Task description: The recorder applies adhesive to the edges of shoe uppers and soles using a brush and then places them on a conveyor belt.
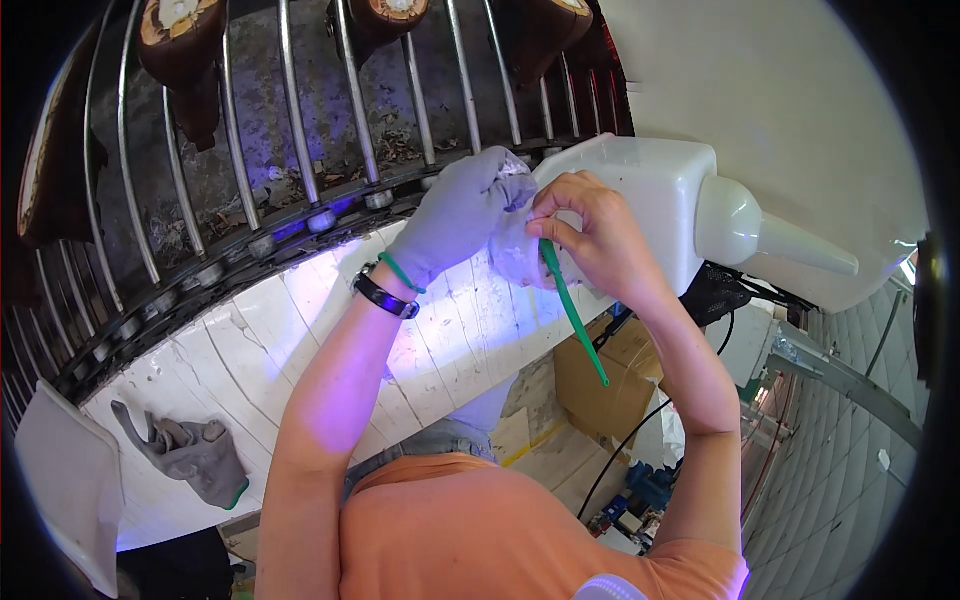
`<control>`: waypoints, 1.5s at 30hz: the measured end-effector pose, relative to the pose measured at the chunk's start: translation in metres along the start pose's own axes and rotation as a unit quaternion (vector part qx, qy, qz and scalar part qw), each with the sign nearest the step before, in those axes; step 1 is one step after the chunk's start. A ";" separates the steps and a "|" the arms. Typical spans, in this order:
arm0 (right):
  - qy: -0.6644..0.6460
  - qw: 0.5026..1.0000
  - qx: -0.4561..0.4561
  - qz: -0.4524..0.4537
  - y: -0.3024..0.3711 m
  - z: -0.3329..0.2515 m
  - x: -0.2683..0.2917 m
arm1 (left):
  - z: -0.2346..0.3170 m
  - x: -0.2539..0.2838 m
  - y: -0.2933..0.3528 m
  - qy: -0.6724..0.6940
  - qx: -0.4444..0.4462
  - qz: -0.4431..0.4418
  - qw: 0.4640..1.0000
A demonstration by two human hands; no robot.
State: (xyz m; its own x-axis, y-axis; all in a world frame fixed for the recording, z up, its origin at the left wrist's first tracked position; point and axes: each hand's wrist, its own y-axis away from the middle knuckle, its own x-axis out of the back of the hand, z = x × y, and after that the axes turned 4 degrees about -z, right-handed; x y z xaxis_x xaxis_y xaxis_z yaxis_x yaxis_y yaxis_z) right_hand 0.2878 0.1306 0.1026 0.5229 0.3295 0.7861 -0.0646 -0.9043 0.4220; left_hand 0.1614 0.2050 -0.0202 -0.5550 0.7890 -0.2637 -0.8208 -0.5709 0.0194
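My left hand (465, 205) wears a grey glove, with a green band at its cuff, and its fingers are closed on the gathered top of a clear plastic bag (515, 250). Bare and close beside it, my right hand (597, 225) pinches thumb and fingers together at the upper end of a thin green strap (572, 315), which looks like a cable tie. The strap hangs down with its lower end free. The bag hangs between both hands over the white ledge (440, 330); what it contains is hard to make out.
Beyond the ledge runs a rack of metal rods (297, 110) bearing glossy brown pieces (180, 45) with pale tops. A white plastic container (640, 190) with a tapered end stands right. A spare grey glove (195, 460) lies left, near a white tray (70, 490). A cardboard box (600, 385) stands below.
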 end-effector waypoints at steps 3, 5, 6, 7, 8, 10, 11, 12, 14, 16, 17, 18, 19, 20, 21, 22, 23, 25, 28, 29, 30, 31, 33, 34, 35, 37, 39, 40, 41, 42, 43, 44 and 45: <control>0.023 1.000 -0.010 0.001 0.000 0.002 -0.001 | 0.001 0.002 0.001 -0.016 0.007 0.006 1.000; 0.022 1.000 -0.015 -0.002 0.000 0.003 -0.003 | 0.005 0.007 0.002 0.005 -0.025 -0.025 0.999; -0.001 1.000 -0.015 0.015 -0.001 0.002 -0.004 | 0.006 0.010 0.002 0.006 -0.025 -0.019 0.999; -0.024 0.999 -0.017 0.033 0.000 0.002 -0.005 | 0.007 0.014 0.001 0.008 -0.024 -0.040 0.999; -0.022 0.999 -0.016 0.029 0.002 0.003 -0.005 | 0.007 0.017 0.001 0.009 -0.024 -0.061 0.998; -0.015 0.999 0.008 0.039 0.005 0.004 -0.006 | 0.006 0.016 0.003 0.019 -0.029 -0.072 0.997; -0.014 0.999 0.012 0.036 0.005 0.002 -0.006 | 0.005 0.016 0.003 0.025 -0.034 -0.085 0.995; 0.062 0.995 0.065 0.045 0.007 0.000 -0.006 | 0.004 0.017 0.004 0.025 -0.034 -0.080 0.996; 0.140 0.982 0.116 0.052 0.011 -0.002 -0.006 | 0.000 0.015 0.004 -0.031 -0.048 -0.108 0.993; 0.118 0.984 0.126 0.048 0.014 0.001 -0.006 | -0.002 0.011 0.004 -0.073 -0.066 -0.099 0.990; 0.119 0.984 0.126 0.047 0.013 0.003 -0.005 | -0.002 0.009 0.004 -0.123 -0.095 -0.079 0.985; 0.094 0.988 0.112 0.039 0.013 0.004 -0.004 | -0.001 0.007 0.004 -0.171 -0.124 -0.058 0.976; 0.070 0.992 0.098 0.032 0.012 0.005 -0.003 | -0.002 0.006 0.004 -0.171 -0.124 -0.057 0.976; 0.071 0.992 0.098 0.031 0.012 0.006 -0.003 | -0.003 0.004 0.003 -0.188 -0.129 -0.043 0.973; 0.029 0.996 0.075 0.042 0.012 0.008 -0.004 | -0.004 0.002 0.003 -0.205 -0.134 -0.030 0.969; -0.013 0.997 0.052 0.053 0.012 0.009 -0.005 | -0.005 0.000 0.002 -0.204 -0.134 -0.029 0.969; -0.011 0.997 0.053 0.053 0.011 0.009 -0.005 | -0.005 -0.003 0.002 -0.205 -0.114 -0.007 0.972; -0.111 0.990 -0.057 0.059 0.010 0.009 -0.004 | -0.003 -0.007 0.002 -0.205 -0.095 0.015 0.974; -0.078 0.989 -0.115 0.046 -0.002 0.001 0.006 | -0.002 -0.011 0.003 -0.244 -0.010 0.073 0.967; -0.079 0.989 -0.114 0.045 -0.008 -0.001 0.008 | -0.006 -0.011 0.002 -0.237 -0.006 0.081 0.968; 0.002 0.995 -0.096 0.016 -0.015 -0.003 0.008 | -0.008 -0.011 0.002 -0.229 -0.001 0.090 0.969; 0.086 0.993 -0.078 -0.013 -0.022 -0.005 0.010 | -0.007 -0.012 0.002 -0.229 -0.002 0.090 0.969; 0.117 0.987 -0.079 -0.078 -0.037 -0.005 0.011 | -0.005 -0.014 0.003 -0.237 -0.011 0.116 0.964; 0.147 0.975 -0.081 -0.145 -0.045 -0.005 0.012 | -0.005 -0.013 0.003 -0.237 -0.011 0.117 0.964; 0.149 0.975 -0.081 -0.144 -0.051 0.001 0.012 | -0.005 -0.015 0.002 -0.225 -0.018 0.125 0.966; 0.159 0.974 0.002 -0.158 -0.062 0.014 0.008 | -0.005 -0.016 0.001 -0.214 -0.023 0.136 0.967; 0.170 0.976 0.037 -0.133 -0.061 0.019 0.006 | -0.007 -0.017 0.000 -0.208 -0.016 0.158 0.965; 0.177 0.976 0.069 -0.108 -0.061 0.018 0.004 | -0.007 -0.015 -0.001 -0.208 -0.014 0.158 0.965; 0.176 0.976 0.070 -0.109 -0.060 0.017 0.003 | -0.008 -0.012 -0.002 -0.151 -0.034 0.158 0.975; 0.167 0.980 0.065 -0.089 -0.060 0.013 0.002 | -0.009 -0.010 -0.002 -0.093 -0.054 0.157 0.982; 0.157 0.983 0.060 -0.067 -0.060 0.009 0.002 | -0.006 -0.009 -0.002 -0.093 -0.053 0.157 0.982; 0.157 0.983 0.061 -0.067 -0.060 0.009 0.002 | -0.003 -0.009 -0.003 -0.051 -0.063 0.190 0.979; 0.132 0.989 0.050 -0.051 -0.060 0.010 0.002 | 0.000 -0.008 -0.002 -0.010 -0.073 0.221 0.972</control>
State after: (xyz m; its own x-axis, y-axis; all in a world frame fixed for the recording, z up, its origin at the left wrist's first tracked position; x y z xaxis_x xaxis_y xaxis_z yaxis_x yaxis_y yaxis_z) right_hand 0.3014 0.1831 0.0740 0.2818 0.4684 0.8374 0.0689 -0.8804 0.4692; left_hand 0.1678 0.2002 -0.0182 -0.8530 0.4621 -0.2426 -0.4741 -0.8804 -0.0099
